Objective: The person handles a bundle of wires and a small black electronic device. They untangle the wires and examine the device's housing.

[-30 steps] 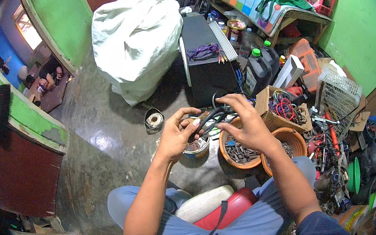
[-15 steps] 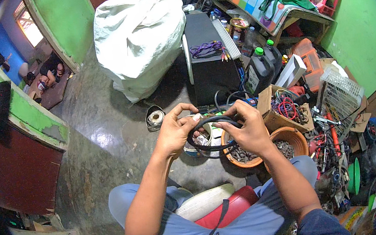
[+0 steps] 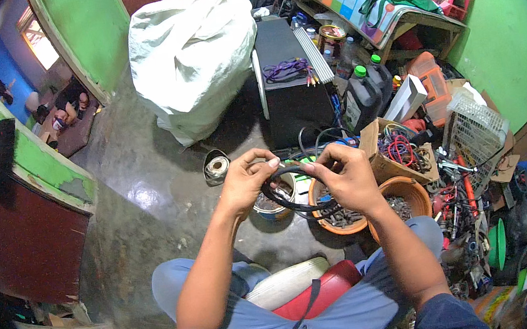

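Observation:
A coiled black cable (image 3: 304, 206) hangs between my two hands above several containers. My left hand (image 3: 246, 186) pinches the coil, its thumb tip beside a small, pale end piece (image 3: 282, 165), too small to make out. My right hand (image 3: 346, 181) grips the coil on the other side, thumb and index finger close to that piece. Below the hands are a round tin (image 3: 272, 212) and two orange-brown tubs (image 3: 402, 183) holding small dark parts. A cardboard box (image 3: 388, 166) of tangled wires sits just right of my right hand.
A white sack (image 3: 190, 62) and black cabinet (image 3: 297, 115) stand ahead. A tape roll (image 3: 215, 167) lies on the floor. Jerrycans (image 3: 360, 101), tools and clutter (image 3: 470, 212) crowd the right. A person (image 3: 69, 112) is low down in the room beyond the left doorway.
Since a second ago the cable has gone from a bunch held higher to an open loop hanging lower. My right hand has come down slightly and its raised fingers have curled in toward my left hand.

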Available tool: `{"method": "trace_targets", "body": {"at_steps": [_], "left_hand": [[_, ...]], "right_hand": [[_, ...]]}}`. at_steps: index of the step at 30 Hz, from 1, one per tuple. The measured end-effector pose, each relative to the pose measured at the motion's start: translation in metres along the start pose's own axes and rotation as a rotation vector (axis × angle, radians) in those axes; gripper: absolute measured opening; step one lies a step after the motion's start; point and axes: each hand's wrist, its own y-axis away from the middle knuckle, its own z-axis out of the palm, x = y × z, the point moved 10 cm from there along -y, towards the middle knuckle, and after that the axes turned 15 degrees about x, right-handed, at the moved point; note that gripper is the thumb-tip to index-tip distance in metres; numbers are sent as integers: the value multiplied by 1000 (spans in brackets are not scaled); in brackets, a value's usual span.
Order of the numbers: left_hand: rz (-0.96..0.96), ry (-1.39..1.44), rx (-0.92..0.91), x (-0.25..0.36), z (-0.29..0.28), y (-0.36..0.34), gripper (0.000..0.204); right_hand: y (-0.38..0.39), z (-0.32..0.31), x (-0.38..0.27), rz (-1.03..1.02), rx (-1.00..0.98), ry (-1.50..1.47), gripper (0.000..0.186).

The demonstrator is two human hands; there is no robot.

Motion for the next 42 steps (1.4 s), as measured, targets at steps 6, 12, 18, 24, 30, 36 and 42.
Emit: {"method": "trace_targets", "body": {"at_steps": [6, 12, 18, 24, 30, 36, 42], "left_hand": [[26, -149, 83, -10, -8, 1, 32], [-263, 461, 232, -14, -34, -2, 34], [-117, 307, 142, 18, -15, 13, 42], [7, 39, 213, 13, -21, 11, 37], [204, -116, 251, 21, -27, 7, 40], [430, -456, 288, 24, -40, 4, 51], [676, -677, 517, 58, -40, 15, 47]], "right_hand": [[9, 8, 11, 216, -207, -60, 25], [-7, -4, 34, 139, -166, -106, 24], [-19, -36, 15, 103, 178, -176, 21], [-11, -33, -22, -137, 110, -88, 24], [-9, -30, -10, -76, -62, -18, 26], [-2, -23, -17, 23, -148, -89, 26], [-17, -52, -23, -165, 152, -65, 24]]}}
